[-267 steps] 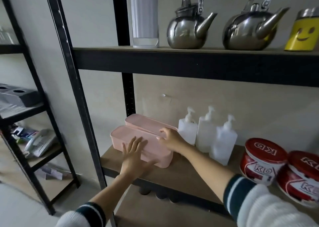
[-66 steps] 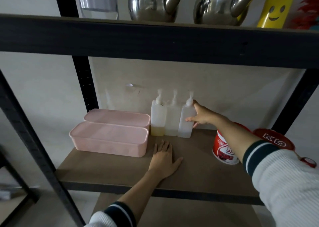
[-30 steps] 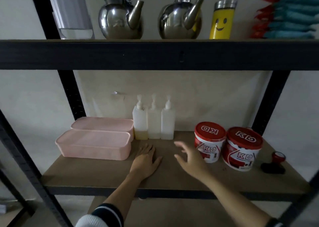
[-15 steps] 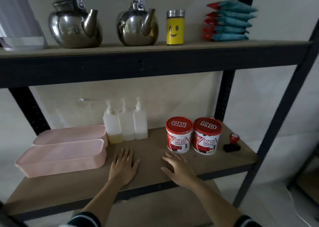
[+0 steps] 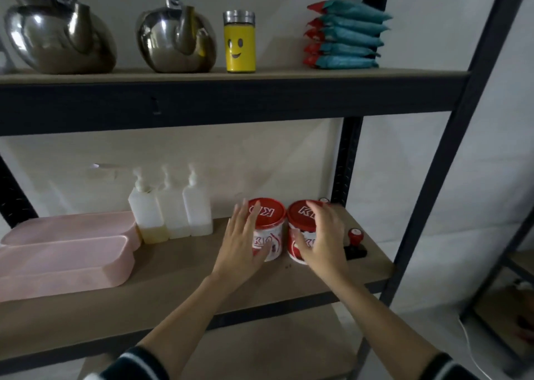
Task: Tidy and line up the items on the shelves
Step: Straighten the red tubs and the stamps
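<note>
Wood shelf (image 5: 179,267), black frame, pale wall behind. Both hands spread: left hand (image 5: 241,249) at left tub (image 5: 267,229), right hand (image 5: 323,241) at right tub (image 5: 300,220), nr right edge.

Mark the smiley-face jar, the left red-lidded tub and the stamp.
smiley-face jar (image 5: 239,47), head view, on its yellow front.
left red-lidded tub (image 5: 267,212), head view, on its red lid.
stamp (image 5: 355,236), head view, on its red knob.
</note>
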A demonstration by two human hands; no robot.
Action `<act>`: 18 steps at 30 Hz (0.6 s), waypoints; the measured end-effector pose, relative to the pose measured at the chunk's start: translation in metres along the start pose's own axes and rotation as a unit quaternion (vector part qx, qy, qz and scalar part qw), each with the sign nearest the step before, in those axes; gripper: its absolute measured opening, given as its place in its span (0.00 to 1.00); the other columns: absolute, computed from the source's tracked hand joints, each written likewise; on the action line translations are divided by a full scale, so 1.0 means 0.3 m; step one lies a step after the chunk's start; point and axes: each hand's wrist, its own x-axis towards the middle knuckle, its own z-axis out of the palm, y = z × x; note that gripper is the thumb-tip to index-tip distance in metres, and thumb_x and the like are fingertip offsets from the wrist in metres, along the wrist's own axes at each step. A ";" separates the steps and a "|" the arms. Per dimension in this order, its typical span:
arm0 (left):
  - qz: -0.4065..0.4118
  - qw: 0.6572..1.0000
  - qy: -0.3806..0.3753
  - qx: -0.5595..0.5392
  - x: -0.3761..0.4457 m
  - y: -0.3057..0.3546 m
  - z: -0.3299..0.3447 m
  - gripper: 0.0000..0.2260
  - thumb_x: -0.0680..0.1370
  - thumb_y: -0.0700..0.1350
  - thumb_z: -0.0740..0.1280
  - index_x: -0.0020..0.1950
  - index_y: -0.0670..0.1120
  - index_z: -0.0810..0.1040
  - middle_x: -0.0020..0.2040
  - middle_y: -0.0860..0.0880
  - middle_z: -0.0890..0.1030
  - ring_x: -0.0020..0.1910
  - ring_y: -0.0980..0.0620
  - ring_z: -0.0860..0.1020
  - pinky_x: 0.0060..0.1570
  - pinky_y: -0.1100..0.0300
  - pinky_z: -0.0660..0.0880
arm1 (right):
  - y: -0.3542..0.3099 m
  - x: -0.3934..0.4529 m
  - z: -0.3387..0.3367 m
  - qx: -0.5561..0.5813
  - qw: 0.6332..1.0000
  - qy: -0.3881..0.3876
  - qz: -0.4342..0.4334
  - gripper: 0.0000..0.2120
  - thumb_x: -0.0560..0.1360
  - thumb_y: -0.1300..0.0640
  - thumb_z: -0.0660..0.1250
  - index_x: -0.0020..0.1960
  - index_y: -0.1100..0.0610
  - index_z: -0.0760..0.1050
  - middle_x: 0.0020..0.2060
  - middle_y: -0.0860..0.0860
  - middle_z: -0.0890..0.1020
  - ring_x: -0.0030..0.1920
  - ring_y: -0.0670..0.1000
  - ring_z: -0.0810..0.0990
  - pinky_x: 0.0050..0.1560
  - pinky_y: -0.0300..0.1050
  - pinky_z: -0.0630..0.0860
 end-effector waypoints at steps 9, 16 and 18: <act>-0.020 0.990 0.026 0.138 0.094 0.063 0.146 0.31 0.72 0.47 0.72 0.73 0.46 0.67 0.71 0.47 0.70 0.71 0.47 0.66 0.70 0.55 0.51 | 0.202 0.023 0.007 -0.046 0.978 -0.179 -0.094 0.27 0.76 0.45 0.64 0.73 0.48 0.62 0.72 0.49 0.65 0.75 0.53 0.54 0.72 0.62 0.58; -0.079 0.979 0.030 0.187 0.137 0.067 0.181 0.34 0.69 0.45 0.74 0.73 0.50 0.66 0.71 0.51 0.70 0.71 0.49 0.65 0.72 0.54 0.53 | 0.228 0.032 0.014 -0.020 0.975 -0.189 -0.111 0.25 0.77 0.48 0.63 0.72 0.45 0.61 0.71 0.48 0.66 0.74 0.54 0.58 0.70 0.63 0.62; -0.076 0.980 0.029 0.184 0.141 0.057 0.176 0.34 0.70 0.44 0.73 0.74 0.50 0.63 0.72 0.52 0.67 0.73 0.50 0.62 0.72 0.56 0.49 | 0.236 0.032 0.017 -0.020 0.974 -0.192 -0.116 0.26 0.76 0.51 0.65 0.72 0.45 0.61 0.71 0.47 0.66 0.73 0.53 0.57 0.70 0.63 0.62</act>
